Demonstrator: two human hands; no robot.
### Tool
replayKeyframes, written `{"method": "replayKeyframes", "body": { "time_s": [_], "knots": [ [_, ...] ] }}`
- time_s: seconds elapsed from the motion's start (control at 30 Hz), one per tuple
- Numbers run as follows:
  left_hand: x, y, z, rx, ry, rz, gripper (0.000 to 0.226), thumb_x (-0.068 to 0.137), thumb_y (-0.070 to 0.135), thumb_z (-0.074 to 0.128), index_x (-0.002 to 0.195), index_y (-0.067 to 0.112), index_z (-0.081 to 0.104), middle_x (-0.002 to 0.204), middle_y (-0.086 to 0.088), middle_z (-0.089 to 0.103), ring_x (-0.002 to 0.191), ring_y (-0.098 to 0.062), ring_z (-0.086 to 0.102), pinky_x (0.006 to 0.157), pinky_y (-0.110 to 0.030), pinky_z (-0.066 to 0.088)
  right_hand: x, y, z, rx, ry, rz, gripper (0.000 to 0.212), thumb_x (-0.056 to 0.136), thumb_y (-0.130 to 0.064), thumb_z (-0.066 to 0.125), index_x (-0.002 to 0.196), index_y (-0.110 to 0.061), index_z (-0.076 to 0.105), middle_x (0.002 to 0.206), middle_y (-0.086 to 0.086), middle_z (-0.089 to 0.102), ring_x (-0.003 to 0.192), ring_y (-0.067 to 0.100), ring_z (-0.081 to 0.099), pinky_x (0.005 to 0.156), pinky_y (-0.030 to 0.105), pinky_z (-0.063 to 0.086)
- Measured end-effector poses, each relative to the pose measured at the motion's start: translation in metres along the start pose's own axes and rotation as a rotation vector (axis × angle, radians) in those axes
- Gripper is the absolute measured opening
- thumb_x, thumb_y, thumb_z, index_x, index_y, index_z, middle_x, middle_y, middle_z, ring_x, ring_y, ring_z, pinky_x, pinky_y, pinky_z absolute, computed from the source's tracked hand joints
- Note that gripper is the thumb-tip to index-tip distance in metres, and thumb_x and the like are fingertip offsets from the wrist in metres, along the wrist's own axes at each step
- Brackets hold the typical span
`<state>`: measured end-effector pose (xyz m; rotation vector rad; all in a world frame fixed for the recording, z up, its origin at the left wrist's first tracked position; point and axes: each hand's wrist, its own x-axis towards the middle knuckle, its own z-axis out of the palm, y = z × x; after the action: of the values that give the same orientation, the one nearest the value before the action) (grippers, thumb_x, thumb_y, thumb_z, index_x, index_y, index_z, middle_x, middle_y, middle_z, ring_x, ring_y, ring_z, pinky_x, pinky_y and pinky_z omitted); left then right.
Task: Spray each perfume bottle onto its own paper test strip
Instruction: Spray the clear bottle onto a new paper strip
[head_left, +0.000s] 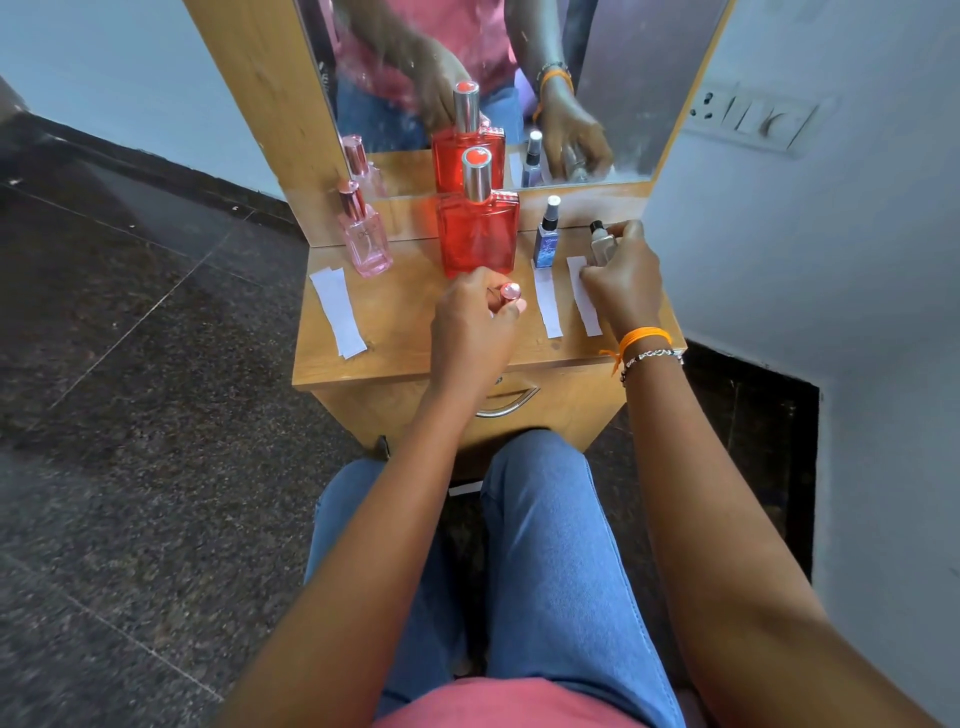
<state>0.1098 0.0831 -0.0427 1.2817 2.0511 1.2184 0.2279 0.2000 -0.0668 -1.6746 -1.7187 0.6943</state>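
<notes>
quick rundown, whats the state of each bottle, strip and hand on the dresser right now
pink bottle: upright, cap on
red bottle: upright, silver cap on
blue bottle: upright, capped
clear bottle: upright, held by right hand
left hand: grip closed on pink cap
left strip: flat, untouched
middle strip: flat before blue bottle
right strip: flat, partly under right hand
drawer: closed

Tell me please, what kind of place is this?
Probably a room in a home: a small wooden dressing table with a mirror, a wall switch panel, and a dark stone floor.
</notes>
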Motion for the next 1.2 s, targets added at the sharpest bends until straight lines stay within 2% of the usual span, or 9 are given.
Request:
{"method": "replayKeyframes", "body": {
  "time_s": [0.23, 0.33, 0.47, 0.6, 0.7, 0.8, 1.0, 1.07, 1.2],
  "knots": [
    [0.002, 0.008, -0.003, -0.140, -0.041, -0.091, 0.005, 0.084, 0.019, 0.062, 0.085, 0.017, 0.067, 0.078, 0.010, 0.062, 0.072, -0.003, 0.051, 0.068, -0.024, 0.046, -0.028, -0.002, -0.015, 0.177, 0.070, -0.092, 0.040, 0.080, -0.004, 0.062, 0.116, -0.006, 0.045, 0.104, 0.012, 0.063, 0.089, 0.024, 0.060, 0.071, 0.022, 0.043],
    [0.004, 0.013, -0.004, -0.368, -0.085, -0.214, 0.013, 0.089, 0.023, 0.059, 0.085, 0.016, 0.069, 0.080, 0.006, 0.066, 0.072, -0.005, 0.054, 0.063, -0.020, 0.043, -0.067, -0.002, -0.018, 0.325, -0.054, -0.126, 0.044, 0.079, -0.001, 0.065, 0.117, -0.011, 0.045, 0.086, 0.003, 0.059, 0.070, 0.011, 0.057, 0.061, 0.010, 0.043],
    [0.006, 0.015, -0.005, -0.579, -0.164, -0.329, 0.010, 0.090, 0.020, 0.060, 0.086, 0.013, 0.066, 0.076, 0.005, 0.063, 0.069, -0.005, 0.054, 0.066, -0.015, 0.045, -0.102, -0.001, -0.014, 0.409, -0.253, -0.234, 0.053, 0.080, 0.002, 0.064, 0.124, -0.019, 0.041, 0.076, -0.006, 0.053, 0.058, 0.000, 0.053, 0.063, 0.021, 0.049],
    [0.001, 0.013, -0.004, -0.506, -0.293, -0.258, 0.011, 0.089, 0.019, 0.060, 0.079, 0.016, 0.065, 0.075, 0.003, 0.063, 0.069, -0.005, 0.056, 0.067, -0.015, 0.046, -0.103, -0.005, -0.015, 0.428, -0.250, -0.285, 0.064, 0.080, 0.004, 0.061, 0.133, -0.023, 0.040, 0.082, -0.011, 0.055, 0.064, 0.014, 0.056, 0.068, 0.036, 0.052],
    [0.001, 0.014, -0.007, -0.433, -0.347, -0.192, 0.010, 0.089, 0.020, 0.059, 0.087, 0.014, 0.067, 0.074, 0.007, 0.062, 0.064, 0.003, 0.055, 0.062, -0.011, 0.043, -0.102, -0.004, -0.017, 0.436, -0.286, -0.344, 0.064, 0.079, 0.008, 0.059, 0.133, -0.021, 0.044, 0.096, -0.020, 0.057, 0.069, -0.001, 0.053, 0.069, 0.022, 0.048],
    [0.000, 0.014, -0.009, -0.391, -0.381, -0.215, 0.014, 0.092, 0.026, 0.055, 0.094, 0.016, 0.065, 0.083, 0.005, 0.062, 0.077, -0.005, 0.056, 0.072, -0.018, 0.045, -0.102, -0.002, -0.017, 0.404, -0.270, -0.347, 0.058, 0.079, 0.008, 0.058, 0.129, -0.019, 0.046, 0.094, -0.019, 0.057, 0.067, -0.004, 0.050, 0.065, 0.014, 0.043],
    [-0.019, 0.004, -0.017, -0.468, -0.720, -0.310, 0.029, 0.098, 0.013, 0.041, 0.125, 0.012, 0.053, 0.118, -0.009, 0.062, 0.110, -0.026, 0.061, 0.100, -0.034, 0.047, -0.100, -0.011, -0.022, 0.689, -0.123, -0.152, 0.022, 0.095, -0.036, 0.048, 0.117, -0.035, 0.046, 0.092, -0.004, 0.055, 0.071, 0.009, 0.053, 0.057, 0.020, 0.044],
    [-0.027, 0.007, -0.013, -0.485, -0.793, -0.238, 0.036, 0.094, 0.006, 0.048, 0.129, 0.013, 0.050, 0.110, -0.004, 0.063, 0.101, -0.020, 0.062, 0.098, -0.033, 0.047, -0.101, -0.014, -0.023, 0.758, -0.052, -0.159, 0.022, 0.099, -0.033, 0.038, 0.119, -0.028, 0.045, 0.095, 0.006, 0.054, 0.073, 0.008, 0.053, 0.059, 0.018, 0.046],
    [-0.032, 0.012, 0.001, -0.468, -0.612, -0.180, 0.030, 0.087, 0.001, 0.059, 0.115, 0.013, 0.059, 0.089, -0.003, 0.065, 0.080, -0.014, 0.064, 0.087, -0.034, 0.053, -0.102, -0.016, -0.024, 0.817, -0.014, -0.197, 0.016, 0.100, -0.019, 0.039, 0.111, -0.024, 0.049, 0.103, 0.008, 0.058, 0.090, 0.008, 0.057, 0.078, 0.022, 0.047]
  ]
}}
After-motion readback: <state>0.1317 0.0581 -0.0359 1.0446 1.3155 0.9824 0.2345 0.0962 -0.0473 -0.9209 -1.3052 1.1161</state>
